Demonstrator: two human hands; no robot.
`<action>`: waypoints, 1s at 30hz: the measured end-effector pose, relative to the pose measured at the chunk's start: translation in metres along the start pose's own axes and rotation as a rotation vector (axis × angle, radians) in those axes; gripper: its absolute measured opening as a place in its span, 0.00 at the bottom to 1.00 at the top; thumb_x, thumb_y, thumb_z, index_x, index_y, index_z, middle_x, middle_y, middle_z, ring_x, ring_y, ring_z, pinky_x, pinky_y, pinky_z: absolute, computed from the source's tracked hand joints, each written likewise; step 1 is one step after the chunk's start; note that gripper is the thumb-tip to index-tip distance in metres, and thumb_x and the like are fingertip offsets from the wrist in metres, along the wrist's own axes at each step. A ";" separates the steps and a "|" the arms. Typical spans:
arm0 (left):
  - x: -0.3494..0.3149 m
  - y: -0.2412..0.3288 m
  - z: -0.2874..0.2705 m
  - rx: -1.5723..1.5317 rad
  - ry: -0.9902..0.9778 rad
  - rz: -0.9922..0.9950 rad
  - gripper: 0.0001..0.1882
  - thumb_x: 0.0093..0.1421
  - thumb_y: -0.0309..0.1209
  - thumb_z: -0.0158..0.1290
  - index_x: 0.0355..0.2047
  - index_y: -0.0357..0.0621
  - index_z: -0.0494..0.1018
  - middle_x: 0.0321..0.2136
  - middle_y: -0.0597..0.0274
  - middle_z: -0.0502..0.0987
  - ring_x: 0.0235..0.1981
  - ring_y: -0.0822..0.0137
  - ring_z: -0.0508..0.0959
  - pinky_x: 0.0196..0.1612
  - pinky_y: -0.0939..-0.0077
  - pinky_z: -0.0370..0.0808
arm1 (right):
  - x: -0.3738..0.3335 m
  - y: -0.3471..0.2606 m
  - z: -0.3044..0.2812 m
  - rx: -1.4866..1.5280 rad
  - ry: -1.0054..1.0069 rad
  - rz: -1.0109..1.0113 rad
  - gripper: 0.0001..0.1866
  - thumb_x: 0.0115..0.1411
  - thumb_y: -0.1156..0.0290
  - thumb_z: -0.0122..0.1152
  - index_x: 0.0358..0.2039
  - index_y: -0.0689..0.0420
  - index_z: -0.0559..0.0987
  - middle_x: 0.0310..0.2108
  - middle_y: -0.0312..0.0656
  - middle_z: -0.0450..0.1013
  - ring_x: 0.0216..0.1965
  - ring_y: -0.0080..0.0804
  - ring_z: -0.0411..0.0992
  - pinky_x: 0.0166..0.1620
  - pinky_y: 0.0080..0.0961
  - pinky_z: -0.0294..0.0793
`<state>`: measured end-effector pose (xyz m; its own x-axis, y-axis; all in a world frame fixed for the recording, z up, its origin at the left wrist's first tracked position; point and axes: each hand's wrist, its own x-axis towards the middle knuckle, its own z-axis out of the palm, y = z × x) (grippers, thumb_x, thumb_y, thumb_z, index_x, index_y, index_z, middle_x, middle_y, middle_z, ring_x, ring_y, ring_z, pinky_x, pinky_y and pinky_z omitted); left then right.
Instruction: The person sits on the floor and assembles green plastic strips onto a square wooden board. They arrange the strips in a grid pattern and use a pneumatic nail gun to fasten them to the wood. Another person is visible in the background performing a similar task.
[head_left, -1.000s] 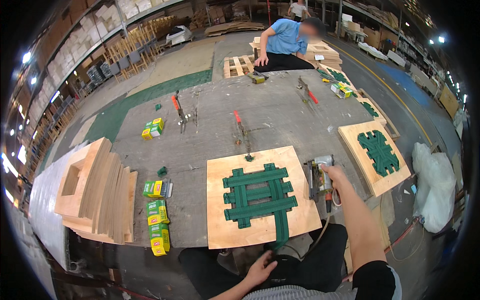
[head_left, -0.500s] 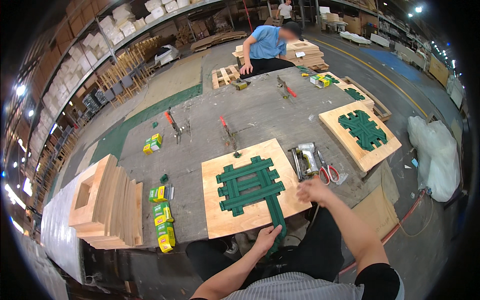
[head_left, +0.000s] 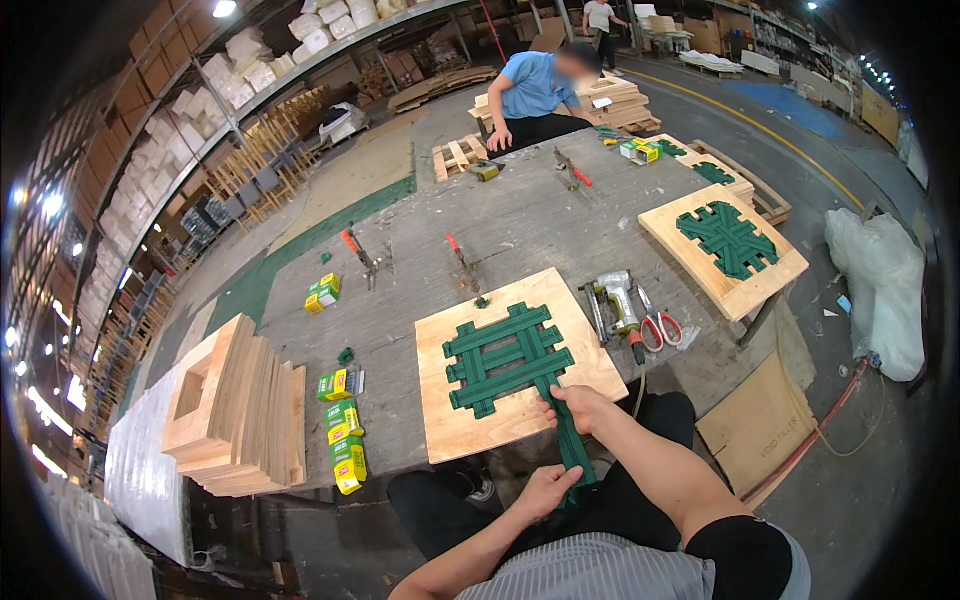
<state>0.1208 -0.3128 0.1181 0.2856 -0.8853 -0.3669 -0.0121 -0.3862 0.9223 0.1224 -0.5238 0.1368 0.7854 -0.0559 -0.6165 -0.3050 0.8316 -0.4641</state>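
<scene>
A square plywood board point(head_left: 440, 380) lies at the near table edge, with green webbing point(head_left: 508, 358) woven in crossing bands over its middle. One green webbing strap point(head_left: 572, 445) hangs off the board toward my lap. My right hand point(head_left: 585, 408) pinches this strap close to the board's near edge. Lower down, my left hand point(head_left: 545, 490) is closed on the same strap, above my thighs. Right of the board lie a pneumatic staple gun point(head_left: 622, 300) and scissors point(head_left: 660, 328) with red handles.
A stack of wooden frames point(head_left: 235, 410) stands on the left, beside yellow-green boxes point(head_left: 345, 420). Pliers point(head_left: 462, 262) with red handles lie beyond the board. A finished-looking webbed panel point(head_left: 765, 275) rests at the right edge. A co-worker point(head_left: 540, 90) sits across the table.
My right hand has moved left and down from beside the staple gun and taken hold of the strap. My left hand still holds the strap, slightly lower. The view has shifted a little.
</scene>
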 end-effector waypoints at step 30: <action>0.081 0.041 -0.072 1.296 0.247 0.600 0.46 0.52 0.33 0.57 0.73 0.47 0.56 0.74 0.58 0.56 0.75 0.47 0.52 0.75 0.41 0.44 | -0.049 0.090 -0.003 -0.335 0.381 -0.382 0.15 0.74 0.62 0.48 0.33 0.57 0.74 0.20 0.31 0.65 0.18 0.21 0.57 0.21 0.26 0.56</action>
<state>0.2129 -0.3822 0.1352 0.0792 -0.9802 0.1814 -0.9908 -0.0575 0.1223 0.0547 -0.4479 0.1234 0.6444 -0.5582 -0.5227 -0.2414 0.5000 -0.8317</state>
